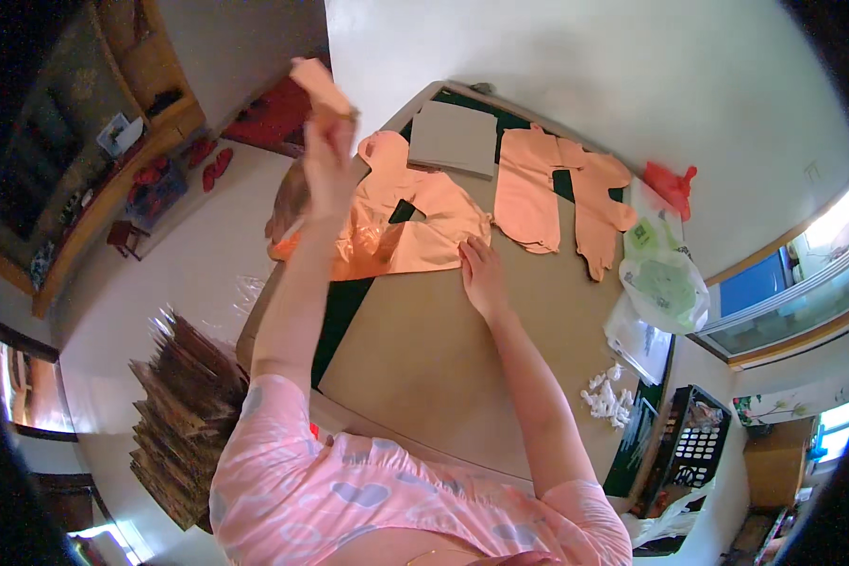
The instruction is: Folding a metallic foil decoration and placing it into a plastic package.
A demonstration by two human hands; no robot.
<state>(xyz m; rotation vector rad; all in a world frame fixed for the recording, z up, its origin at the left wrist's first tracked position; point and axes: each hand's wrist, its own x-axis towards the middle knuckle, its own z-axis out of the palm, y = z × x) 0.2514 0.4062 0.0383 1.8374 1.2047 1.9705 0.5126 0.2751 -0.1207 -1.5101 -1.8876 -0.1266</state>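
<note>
Peach-coloured garments are covering the far half of a brown table (415,358) as a person in a pink patterned top is working over them, seen from above. The left hand (328,151) is raised high in the upper middle of the frame, fingers closed on a small peach piece (319,85) that is sticking up above the knuckles. The right hand (481,275) is lying flat at the centre of the frame, fingers spread and pressing on the lower edge of a peach garment (415,222) spread on the table. Beneath that garment's left part a crinkled clear plastic bag (354,241) is showing. To the right, a second peach garment (557,193) is lying flat with its legs pointing toward the lower right. Between the two, at the table's far edge, a grey cardboard sheet (453,139) is resting. A red plastic bag (668,181) is sitting at the upper right, just beside a clear bag with green print (665,283). Below it, small white pieces (608,396) are lying scattered near the table's right edge, and a black crate (693,443) is standing on the floor at the lower right. A stack of brown flattened card (184,415) is leaning at the lower left, beside the person's left shoulder.
</note>
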